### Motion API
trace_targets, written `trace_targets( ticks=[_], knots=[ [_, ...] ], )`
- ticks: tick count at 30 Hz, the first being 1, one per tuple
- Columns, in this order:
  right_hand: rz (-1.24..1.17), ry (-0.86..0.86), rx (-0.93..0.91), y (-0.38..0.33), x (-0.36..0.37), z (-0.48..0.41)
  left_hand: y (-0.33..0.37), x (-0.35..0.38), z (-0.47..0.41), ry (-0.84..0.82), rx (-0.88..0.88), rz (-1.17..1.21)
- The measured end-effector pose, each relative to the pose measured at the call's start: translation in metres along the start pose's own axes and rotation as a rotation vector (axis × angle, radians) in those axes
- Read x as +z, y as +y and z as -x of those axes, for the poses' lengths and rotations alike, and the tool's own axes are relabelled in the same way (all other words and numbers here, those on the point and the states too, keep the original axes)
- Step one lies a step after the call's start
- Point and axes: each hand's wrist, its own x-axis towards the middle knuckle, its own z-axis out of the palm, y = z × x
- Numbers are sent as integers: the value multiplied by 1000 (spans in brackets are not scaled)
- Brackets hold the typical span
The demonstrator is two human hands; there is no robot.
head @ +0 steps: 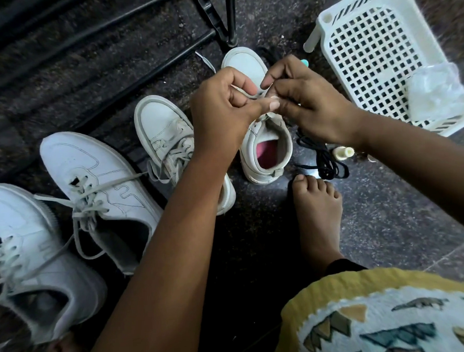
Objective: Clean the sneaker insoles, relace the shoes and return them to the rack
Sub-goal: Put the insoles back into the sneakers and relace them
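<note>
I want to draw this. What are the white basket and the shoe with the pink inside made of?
The white basket looks like hard moulded plastic, shown by its even grid of holes. The shoe seems smooth matte leather or imitation, with stitched panels; which one I cannot tell.

The scene is dim overall, with the dark speckled floor [387, 222] swallowing most light. A small bright glare patch sits on the floor at centre right, just beside the bare foot [317, 212]. The white basket [374, 50] at upper right and the white sneakers [98, 176] at lower left are the brightest areas, slightly washed out. Wide-angle distortion bends the edges; the lower left corner and the patterned cloth [391, 323] at lower right look soft and blurred.
</note>
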Motion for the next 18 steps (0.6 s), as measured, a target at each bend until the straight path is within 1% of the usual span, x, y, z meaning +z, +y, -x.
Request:
trace_targets(
  ticks=[2,3,4,5,6,7,8,9,10,12,13,14,16,17,18],
  knots=[
    [-101,-50,32,-6,-3,-1,0,-3,-2,-67,30,-56],
    [-91,-19,61,-10,7,8,1,-5,-2,-102,37,-84],
    [33,86,106,-9,32,27,3,-7,-2,-132,40,-107],
    [227,198,224,-11,68,61,5,-9,-2,-155,43,-124],
    [464,213,382,-14,102,97,5,-9,-3,-175,39,-139],
    [618,155,585,-13,128,123,6,-9,-4,-196,26,-165],
    [693,88,761,-9,146,138,5,-9,-4,-208,1,-206],
    [753,51,812,-3,157,146,4,-8,-5,-211,-29,-237],
    [781,40,791,7,156,144,3,-7,-5,-204,-71,-224],
    [791,92,706,10,149,135,2,-5,-4,-179,-189,-60],
    [798,82,700,8,152,137,3,-4,-3,-167,-249,20],
    [796,58,737,5,153,139,5,-4,-1,-157,-301,68],
    [749,10,811,-4,153,141,8,-5,2,-152,-346,127],
    [746,67,777,-6,143,134,11,-5,3,-164,-357,162],
    [707,167,664,-9,129,120,14,-5,4,-175,-366,187]
  ],
)
